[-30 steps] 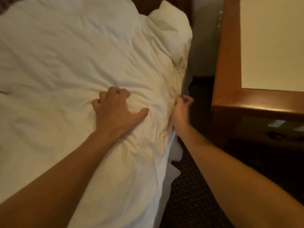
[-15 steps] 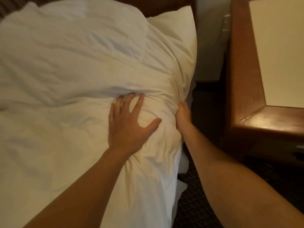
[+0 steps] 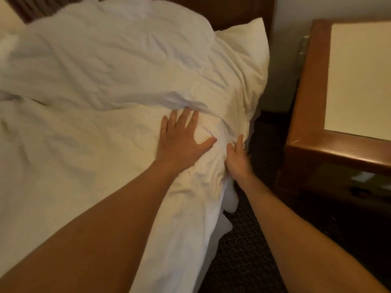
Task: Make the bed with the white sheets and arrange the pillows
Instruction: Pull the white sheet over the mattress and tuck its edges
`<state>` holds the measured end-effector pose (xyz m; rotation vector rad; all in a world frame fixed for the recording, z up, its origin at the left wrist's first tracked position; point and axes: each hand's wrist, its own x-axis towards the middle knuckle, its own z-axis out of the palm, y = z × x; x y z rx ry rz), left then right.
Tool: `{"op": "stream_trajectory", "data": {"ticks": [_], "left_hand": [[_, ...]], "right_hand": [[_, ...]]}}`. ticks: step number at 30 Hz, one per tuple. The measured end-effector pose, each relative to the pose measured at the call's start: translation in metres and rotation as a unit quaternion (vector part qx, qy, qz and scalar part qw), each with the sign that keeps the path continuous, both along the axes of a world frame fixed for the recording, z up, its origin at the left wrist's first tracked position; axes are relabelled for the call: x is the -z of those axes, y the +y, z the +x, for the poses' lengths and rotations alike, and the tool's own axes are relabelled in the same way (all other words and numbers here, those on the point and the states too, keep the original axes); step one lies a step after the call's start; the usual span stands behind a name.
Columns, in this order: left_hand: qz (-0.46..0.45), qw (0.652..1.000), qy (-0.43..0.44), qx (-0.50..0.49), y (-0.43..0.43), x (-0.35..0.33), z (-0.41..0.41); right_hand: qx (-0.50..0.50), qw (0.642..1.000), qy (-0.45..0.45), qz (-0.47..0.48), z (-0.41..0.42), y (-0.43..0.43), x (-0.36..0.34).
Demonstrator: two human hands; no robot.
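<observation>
A rumpled white sheet (image 3: 88, 144) covers the bed, with a folded-over upper layer (image 3: 110, 66) bunched across the head end. A white pillow (image 3: 245, 39) peeks out at the top right corner, against the dark headboard. My left hand (image 3: 182, 140) lies flat on the sheet with fingers spread, fingertips at the fold's edge. My right hand (image 3: 238, 157) rests against the sheet at the bed's right edge, fingers extended and holding nothing.
A wooden nightstand (image 3: 306, 123) with a pale top inset stands right of the bed. Between them runs a narrow strip of dark carpet (image 3: 249, 250). The sheet's edge hangs down over the bed's side.
My left hand went from clawed in the sheet to flat and slid toward the headboard. My right hand let go of the sheet's edge and opened. The view pulled back.
</observation>
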<state>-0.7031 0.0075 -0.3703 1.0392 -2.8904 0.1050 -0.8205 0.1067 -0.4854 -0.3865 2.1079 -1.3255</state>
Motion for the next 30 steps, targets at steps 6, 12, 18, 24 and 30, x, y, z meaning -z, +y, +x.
{"op": "stream_trajectory", "data": {"ticks": [6, 12, 18, 24, 30], "left_hand": [[-0.063, 0.991, 0.110, -0.033, 0.079, -0.015, 0.108], [-0.074, 0.996, -0.002, -0.049, 0.117, 0.017, 0.209], [-0.007, 0.997, 0.067, -0.039, 0.149, -0.006, 0.226], [0.071, 0.992, 0.033, -0.100, 0.236, -0.015, 0.297], [0.132, 0.976, -0.029, -0.171, 0.367, 0.000, 0.396]], "right_hand": [[0.083, 0.984, 0.111, -0.114, 0.081, 0.045, -0.066], [-0.109, 0.987, 0.073, -0.097, 0.134, 0.057, -0.069], [-0.100, 0.988, 0.103, -0.061, 0.148, 0.092, -0.092], [-0.331, 0.928, 0.171, -0.015, 0.218, 0.168, -0.109], [-0.554, 0.779, 0.267, 0.122, 0.301, 0.277, -0.106]]}}
